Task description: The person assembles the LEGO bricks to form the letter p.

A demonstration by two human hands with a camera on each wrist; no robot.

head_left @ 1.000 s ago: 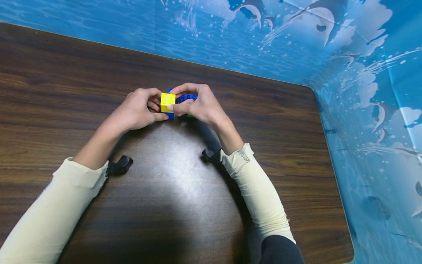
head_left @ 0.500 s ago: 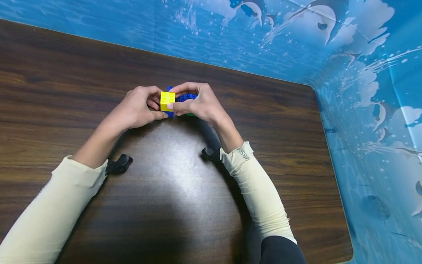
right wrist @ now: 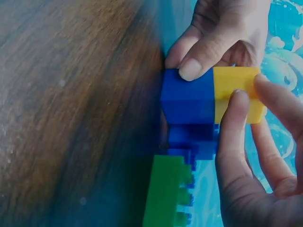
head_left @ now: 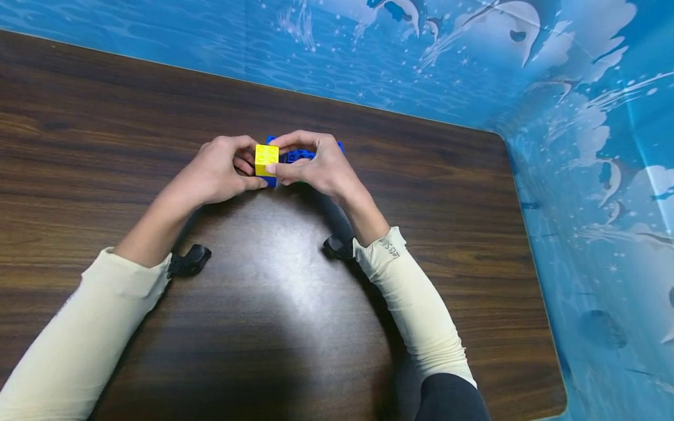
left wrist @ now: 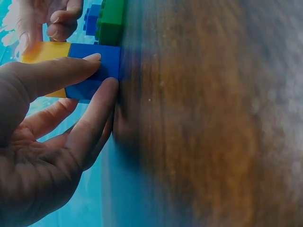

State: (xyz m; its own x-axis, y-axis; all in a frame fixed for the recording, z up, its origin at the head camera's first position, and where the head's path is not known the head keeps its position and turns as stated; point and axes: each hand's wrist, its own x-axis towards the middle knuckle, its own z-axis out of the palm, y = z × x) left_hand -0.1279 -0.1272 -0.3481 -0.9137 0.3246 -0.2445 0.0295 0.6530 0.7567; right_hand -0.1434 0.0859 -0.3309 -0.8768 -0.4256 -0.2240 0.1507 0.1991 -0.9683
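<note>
A yellow toy building block [head_left: 267, 153] sits on top of a blue building block [right wrist: 187, 97]; their faces meet in both wrist views. My left hand [head_left: 218, 172] grips the blue block from the left, its thumb [left wrist: 80, 66] along the near side. From the right, my right hand [head_left: 326, 164] pinches the yellow block between thumb and fingers. Right beside the blue block are further blue bricks [head_left: 300, 155], partly covered by my right hand. A green brick [right wrist: 163, 189] with studs stands there too, mostly hidden in the head view.
The blocks stand on a dark wood-grain table [head_left: 284, 327], toward its far side. Blue sheets with a dolphin print [head_left: 421, 52] rise behind the table and along its right edge. A black wrist camera [head_left: 191, 261] projects from the left sleeve, another [head_left: 337, 248] from the right.
Both hands keep their hold on the stacked blocks with hardly any movement. The head view has shifted very slightly.
</note>
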